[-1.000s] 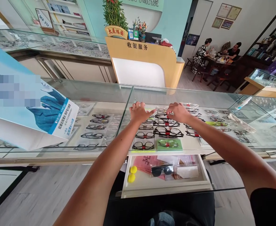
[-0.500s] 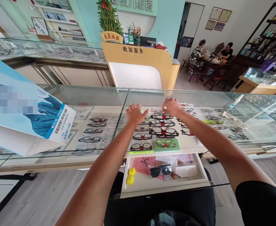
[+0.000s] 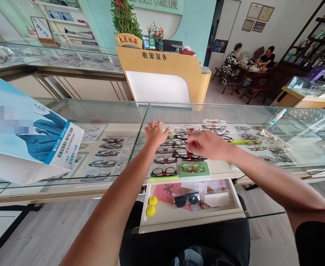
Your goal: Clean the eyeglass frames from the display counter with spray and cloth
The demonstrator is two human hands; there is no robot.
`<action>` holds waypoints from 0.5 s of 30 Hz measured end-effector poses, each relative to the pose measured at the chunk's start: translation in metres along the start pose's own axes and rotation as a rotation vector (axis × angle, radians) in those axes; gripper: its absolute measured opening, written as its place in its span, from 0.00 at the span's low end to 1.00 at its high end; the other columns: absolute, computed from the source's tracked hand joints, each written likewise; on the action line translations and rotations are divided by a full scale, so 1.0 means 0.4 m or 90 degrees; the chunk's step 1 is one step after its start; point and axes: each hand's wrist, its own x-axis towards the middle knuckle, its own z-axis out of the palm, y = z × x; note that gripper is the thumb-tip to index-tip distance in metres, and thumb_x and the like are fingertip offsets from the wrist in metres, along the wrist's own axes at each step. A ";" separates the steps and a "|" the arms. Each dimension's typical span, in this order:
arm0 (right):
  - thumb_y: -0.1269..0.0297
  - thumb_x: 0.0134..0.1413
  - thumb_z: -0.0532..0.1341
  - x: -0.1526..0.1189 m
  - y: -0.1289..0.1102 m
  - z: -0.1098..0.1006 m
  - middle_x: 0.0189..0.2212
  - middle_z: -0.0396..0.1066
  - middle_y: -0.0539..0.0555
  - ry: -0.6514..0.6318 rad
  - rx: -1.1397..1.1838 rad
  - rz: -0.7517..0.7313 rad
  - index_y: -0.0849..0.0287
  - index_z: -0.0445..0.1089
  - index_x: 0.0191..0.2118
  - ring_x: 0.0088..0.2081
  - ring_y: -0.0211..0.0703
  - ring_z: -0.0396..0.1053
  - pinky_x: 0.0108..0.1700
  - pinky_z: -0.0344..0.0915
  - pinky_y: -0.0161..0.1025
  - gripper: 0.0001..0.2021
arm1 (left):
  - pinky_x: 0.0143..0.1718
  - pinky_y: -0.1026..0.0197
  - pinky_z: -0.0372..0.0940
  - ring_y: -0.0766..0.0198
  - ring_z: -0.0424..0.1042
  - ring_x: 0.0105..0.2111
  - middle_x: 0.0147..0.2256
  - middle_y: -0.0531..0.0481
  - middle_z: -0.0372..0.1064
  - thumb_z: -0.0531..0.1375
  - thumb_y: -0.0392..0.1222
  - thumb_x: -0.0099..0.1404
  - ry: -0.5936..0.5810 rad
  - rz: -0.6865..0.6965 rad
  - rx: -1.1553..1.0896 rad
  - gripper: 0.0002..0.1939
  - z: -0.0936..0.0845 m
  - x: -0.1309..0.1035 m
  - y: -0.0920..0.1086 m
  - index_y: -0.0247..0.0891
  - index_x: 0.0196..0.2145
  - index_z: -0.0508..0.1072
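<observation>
Hovering over glasses (image 3: 182,153), right hand (image 3: 205,145) blurred, fingers curled, cannot tell if pinching; left hand (image 3: 155,133) just beside them, fingers spread.

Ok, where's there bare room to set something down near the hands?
In the drawer, bare floor lies before the bagged sunglasses, right of the yellow balls. On the white shelf, a patch right of the green tray is free. Around the left hand and right hand, eyeglasses crowd the shelf.

"收银服务" on the wooden counter (image 3: 163,79)
</observation>
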 end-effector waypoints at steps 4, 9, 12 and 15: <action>0.69 0.72 0.64 -0.230 -0.054 0.138 0.38 0.86 0.62 -0.290 -0.108 -0.073 0.54 0.85 0.41 0.39 0.55 0.83 0.40 0.69 0.46 0.11 | 0.81 0.27 0.51 0.28 0.53 0.83 0.82 0.24 0.58 0.52 0.68 0.80 -0.018 -0.047 0.020 0.42 0.025 0.019 -0.007 0.37 0.78 0.68; 0.72 0.72 0.67 -0.279 0.030 0.349 0.48 0.88 0.61 -0.288 -0.040 0.084 0.57 0.84 0.48 0.47 0.54 0.86 0.45 0.77 0.43 0.07 | 0.80 0.23 0.51 0.24 0.51 0.83 0.83 0.21 0.53 0.47 0.70 0.79 -0.067 -0.034 0.082 0.49 0.021 0.042 -0.007 0.31 0.81 0.64; 0.71 0.81 0.58 -0.196 0.127 0.394 0.57 0.85 0.65 -0.158 -0.052 0.177 0.59 0.82 0.54 0.56 0.56 0.83 0.55 0.80 0.47 0.13 | 0.75 0.22 0.58 0.21 0.61 0.77 0.76 0.18 0.65 0.49 0.73 0.77 -0.063 -0.015 0.125 0.48 -0.002 0.052 -0.005 0.31 0.75 0.72; 0.66 0.83 0.61 -0.112 0.210 0.387 0.62 0.81 0.68 -0.056 -0.075 0.182 0.61 0.80 0.61 0.61 0.60 0.80 0.64 0.80 0.56 0.13 | 0.74 0.23 0.60 0.22 0.63 0.74 0.72 0.20 0.68 0.53 0.74 0.75 -0.051 -0.015 0.140 0.45 -0.017 0.060 -0.008 0.35 0.70 0.75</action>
